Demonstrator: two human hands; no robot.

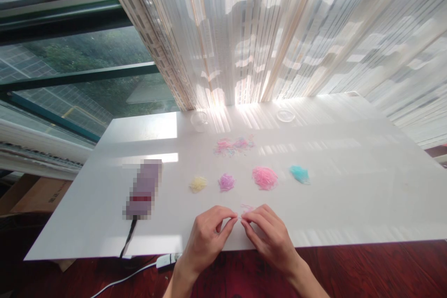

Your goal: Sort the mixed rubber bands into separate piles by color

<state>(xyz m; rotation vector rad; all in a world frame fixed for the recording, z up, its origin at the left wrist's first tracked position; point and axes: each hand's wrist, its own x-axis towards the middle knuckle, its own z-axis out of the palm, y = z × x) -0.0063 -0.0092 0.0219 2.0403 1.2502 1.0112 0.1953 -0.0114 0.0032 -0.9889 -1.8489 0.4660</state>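
My left hand and my right hand meet fingertip to fingertip above the table's front edge, each closed in a pinch. Whatever lies between the fingertips is too small to make out. Just behind my right fingers lie a few loose pink strands. Beyond the hands, small heaps of thin strands stand in a row: a yellow heap, a purple heap, a larger pink heap and a turquoise heap. Farther back spreads a mixed heap of pink and pale bluish strands.
At the back of the white table are a clear round container and a clear round lid or dish. A blurred purple object with a black strap lies left. A white power strip sits below the front edge. Curtains hang behind.
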